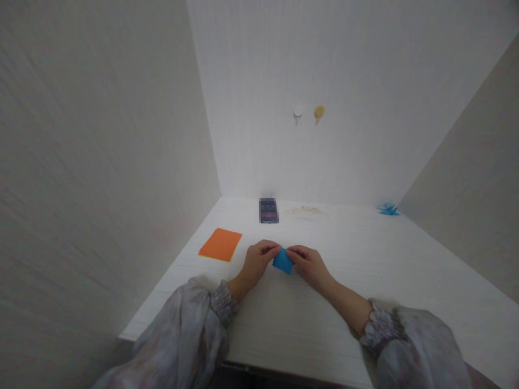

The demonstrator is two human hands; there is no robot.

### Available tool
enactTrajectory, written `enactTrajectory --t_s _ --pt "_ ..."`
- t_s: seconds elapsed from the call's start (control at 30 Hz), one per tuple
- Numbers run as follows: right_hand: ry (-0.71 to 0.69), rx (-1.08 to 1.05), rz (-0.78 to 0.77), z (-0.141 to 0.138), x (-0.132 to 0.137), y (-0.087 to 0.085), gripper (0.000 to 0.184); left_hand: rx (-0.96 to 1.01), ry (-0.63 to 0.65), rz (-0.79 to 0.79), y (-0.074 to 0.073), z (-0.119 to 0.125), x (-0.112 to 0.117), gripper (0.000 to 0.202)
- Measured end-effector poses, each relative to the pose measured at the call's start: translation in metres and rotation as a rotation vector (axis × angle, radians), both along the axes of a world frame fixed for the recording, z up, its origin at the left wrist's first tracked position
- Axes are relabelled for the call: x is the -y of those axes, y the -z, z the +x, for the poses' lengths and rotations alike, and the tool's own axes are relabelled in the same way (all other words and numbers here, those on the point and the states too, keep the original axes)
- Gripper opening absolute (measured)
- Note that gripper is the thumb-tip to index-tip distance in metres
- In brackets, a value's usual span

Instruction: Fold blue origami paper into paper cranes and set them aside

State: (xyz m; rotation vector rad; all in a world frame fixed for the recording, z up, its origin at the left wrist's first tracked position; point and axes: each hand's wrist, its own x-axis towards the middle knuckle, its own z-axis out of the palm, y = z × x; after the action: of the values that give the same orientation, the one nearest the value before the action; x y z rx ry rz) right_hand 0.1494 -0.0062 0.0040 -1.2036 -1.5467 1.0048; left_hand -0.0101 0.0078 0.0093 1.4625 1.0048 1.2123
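Paper [283, 262] of a plain bright blue, small and four-sided, is between your two hands, over the near middle of the counter [324, 232]. Its near edge slants, the right end closer to you; how many layers it has, you cannot tell from this view. Your left hand [256, 258] pinches it at the far left corner, thumb and fingers drawn together, and your right hand [310, 265] grips its right side in the same narrow way. Most of the blue hangs on your side of the fingertips, and whether it touches the surface below is unclear. Left of your left hand, well apart from it, lies an orange sheet [221, 245] with a yellow edge. Far to your right, near the corner, is a spiky blue thing [389, 209]
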Motion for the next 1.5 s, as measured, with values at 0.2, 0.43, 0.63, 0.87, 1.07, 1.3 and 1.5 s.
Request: enactTrajectory --t_s 0.2,0.43,0.63,0.87,1.07,1.3,1.5 --pt "0.036 0.051 0.082 0.002 0.001 -0.004 0.022 0.009 0.043 -0.008 0.0 0.001 0.001 0.02" --pt "0.027 0.07 0.118 0.001 0.002 0.001 0.017 0.043 0.045 -0.022 -0.001 0.001 0.002 0.019" --pt "0.022 0.021 0.098 0.001 0.002 -0.002 0.018 0.025 0.034 -0.016 -0.001 0.001 0.001 0.018" --pt "0.03 -0.028 0.072 -0.001 0.005 -0.009 0.019 0.036 0.057 -0.044 -0.003 0.002 0.003 0.018" --pt "0.017 0.039 0.081 0.0 0.007 -0.009 0.022 0.085 0.084 -0.069 -0.006 0.003 0.004 0.016" --pt "0.048 0.097 0.057 -0.001 0.005 -0.011 0.022 0.06 0.057 -0.042 -0.005 0.001 0.004 0.019" --pt "0.071 0.092 0.015 0.004 0.0 -0.004 0.023 0.031 0.004 -0.053 0.0 -0.001 -0.001 0.02"
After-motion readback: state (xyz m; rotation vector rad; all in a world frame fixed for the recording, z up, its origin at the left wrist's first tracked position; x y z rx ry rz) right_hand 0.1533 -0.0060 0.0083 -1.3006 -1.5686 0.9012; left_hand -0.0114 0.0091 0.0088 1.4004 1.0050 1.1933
